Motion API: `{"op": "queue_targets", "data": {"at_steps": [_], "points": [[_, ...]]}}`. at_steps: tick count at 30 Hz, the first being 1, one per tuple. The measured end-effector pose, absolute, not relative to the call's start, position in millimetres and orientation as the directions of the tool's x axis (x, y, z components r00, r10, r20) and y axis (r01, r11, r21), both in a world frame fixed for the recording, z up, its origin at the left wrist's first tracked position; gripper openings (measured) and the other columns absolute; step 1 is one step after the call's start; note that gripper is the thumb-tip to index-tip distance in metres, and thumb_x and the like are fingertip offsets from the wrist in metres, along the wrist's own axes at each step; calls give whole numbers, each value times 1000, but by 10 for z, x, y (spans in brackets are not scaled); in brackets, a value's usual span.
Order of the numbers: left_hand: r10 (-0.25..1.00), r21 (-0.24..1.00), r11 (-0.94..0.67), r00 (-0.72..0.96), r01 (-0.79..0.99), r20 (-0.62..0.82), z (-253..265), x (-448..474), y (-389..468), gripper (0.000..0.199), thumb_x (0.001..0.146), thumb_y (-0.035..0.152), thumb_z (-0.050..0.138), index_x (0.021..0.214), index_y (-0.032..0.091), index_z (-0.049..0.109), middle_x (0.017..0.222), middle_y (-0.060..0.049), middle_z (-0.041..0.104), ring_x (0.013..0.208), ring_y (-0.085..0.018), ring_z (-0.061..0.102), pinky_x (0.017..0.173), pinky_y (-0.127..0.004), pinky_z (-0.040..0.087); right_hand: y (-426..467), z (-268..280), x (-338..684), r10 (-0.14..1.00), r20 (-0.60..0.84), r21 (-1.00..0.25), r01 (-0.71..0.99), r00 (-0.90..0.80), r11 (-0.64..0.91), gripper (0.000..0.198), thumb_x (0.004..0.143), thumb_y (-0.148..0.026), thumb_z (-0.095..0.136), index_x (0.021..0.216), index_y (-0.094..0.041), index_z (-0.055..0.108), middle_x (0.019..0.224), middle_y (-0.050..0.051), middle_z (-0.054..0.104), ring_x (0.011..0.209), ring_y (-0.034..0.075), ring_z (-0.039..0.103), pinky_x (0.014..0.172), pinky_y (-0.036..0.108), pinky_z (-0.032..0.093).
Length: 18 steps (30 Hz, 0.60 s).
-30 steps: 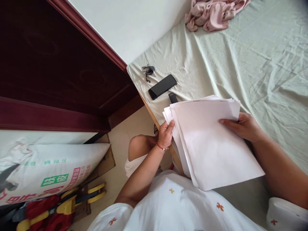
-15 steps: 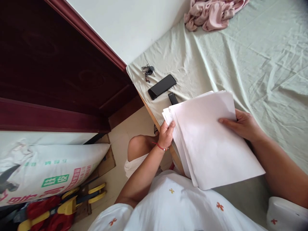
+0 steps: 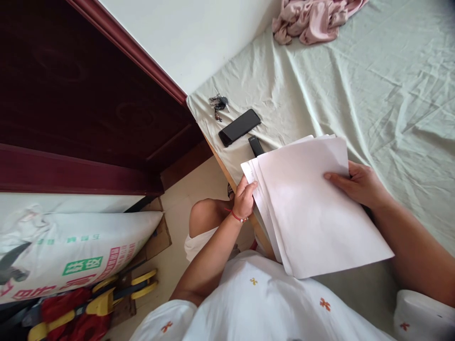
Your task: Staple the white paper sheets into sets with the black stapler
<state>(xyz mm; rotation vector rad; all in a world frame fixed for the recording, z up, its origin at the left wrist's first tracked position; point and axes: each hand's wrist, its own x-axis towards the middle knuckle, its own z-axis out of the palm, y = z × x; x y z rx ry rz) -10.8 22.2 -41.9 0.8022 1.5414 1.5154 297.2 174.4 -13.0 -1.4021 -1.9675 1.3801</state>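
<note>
A stack of white paper sheets (image 3: 316, 213) is held over my lap, its left edges slightly fanned. My left hand (image 3: 244, 196) pinches the stack's left edge, thumb on top and fingers underneath. My right hand (image 3: 360, 183) grips the right edge, thumb lying on the top sheet and the other fingers hidden beneath. The top sheet looks blank. Just beyond the paper's far left corner lies a small black device (image 3: 255, 146), and past it a black smartphone (image 3: 239, 127) rests on the bed.
A bunch of keys (image 3: 219, 104) lies near the corner of the bed sheet (image 3: 401, 94). Pink cloth (image 3: 313, 21) is heaped at the back. On the left are a dark red wooden panel (image 3: 88, 94), a full white sack (image 3: 78, 251) and a yellow-and-red object (image 3: 95, 305) on the floor.
The sheets' left edges have shifted slightly, and the fanned corner by my left hand looks more even. Both hands keep their hold, almost in place.
</note>
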Motion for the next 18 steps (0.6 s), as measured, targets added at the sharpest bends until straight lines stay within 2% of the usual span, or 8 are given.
{"op": "queue_targets", "data": {"at_steps": [9, 14, 18], "points": [[863, 989, 71, -489, -131, -127, -388, -65, 230, 44, 89, 61, 80, 110, 23, 84, 116, -6, 85, 121, -31, 76, 113, -42, 55, 1748, -159, 2990, 855, -285, -868, 495, -433, -39, 48, 85, -68, 79, 98, -22, 77, 81, 3, 78, 68, 21, 69, 55, 29, 55], [857, 989, 79, -498, -126, -132, -445, -81, 216, 49, 88, 64, 82, 113, 22, 85, 121, -8, 85, 119, -30, 77, 112, -41, 56, 1755, -144, 2983, 855, -254, -874, 486, -453, -2, 48, 84, -68, 80, 94, -20, 77, 78, 3, 77, 66, 20, 67, 53, 29, 53], [854, 991, 89, -504, -97, -126, -478, -98, 202, 51, 89, 65, 81, 118, 23, 84, 124, -7, 84, 123, -30, 76, 115, -41, 55, 1738, -100, 2943, 878, -228, -884, 468, -420, -6, 44, 81, -62, 83, 98, -21, 78, 81, 2, 77, 66, 19, 67, 53, 28, 52]]}}
